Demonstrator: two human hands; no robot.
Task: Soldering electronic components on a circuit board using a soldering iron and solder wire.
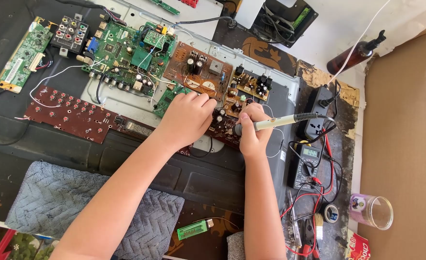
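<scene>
My right hand (252,131) grips the soldering iron (275,123), tip down on the brown circuit board (225,126) between my hands. My left hand (186,118) presses that board flat, fingers curled. I judge the hot tip could slip toward my left fingers just beside it, or the iron's cord could snag the multimeter (305,166) near my right wrist.

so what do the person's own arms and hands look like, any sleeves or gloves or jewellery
Both arms are bare as far up as the view shows, with no sleeves in sight. The left hand and the right hand wear no gloves. No watch, bracelet or ring shows on either wrist or on the fingers that can be seen. The forearms are slim, and no cables or straps are attached to them.
</scene>
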